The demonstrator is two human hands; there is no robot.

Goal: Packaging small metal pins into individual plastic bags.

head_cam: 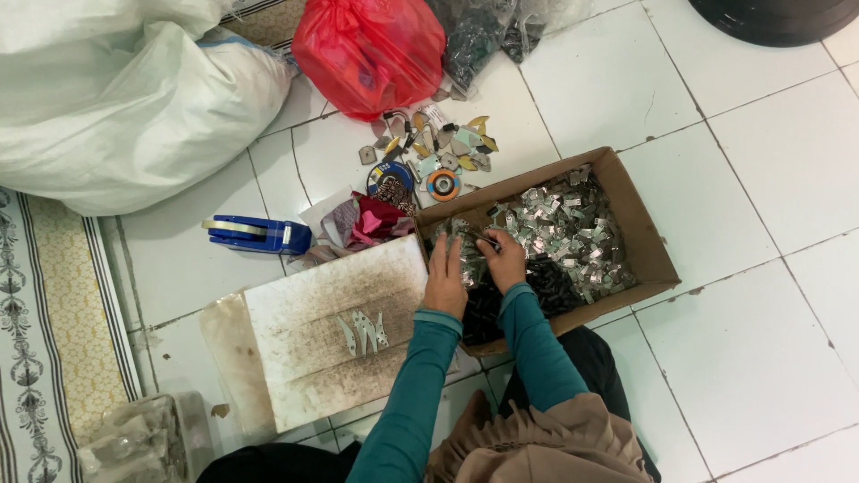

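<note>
A brown cardboard box (642, 234) on the tiled floor holds many small shiny metal pieces (564, 228) and darker parts near me. My left hand (445, 277) rests at the box's left edge, fingers spread down among the pieces. My right hand (503, 259) is closed on a small dark metal piece (483, 237) just above the pile. Both arms wear teal sleeves. Left of the box lies a stained white board (304, 349) with several small metal blades (364, 333) on it.
A blue tape dispenser (258, 234) and crumpled cloth (367, 222) lie left of the box. Loose metal bits and round discs (429, 156) are scattered behind it. A red plastic bag (371, 49), large white sacks (125, 98) and a patterned mat (45, 331) surround the spot.
</note>
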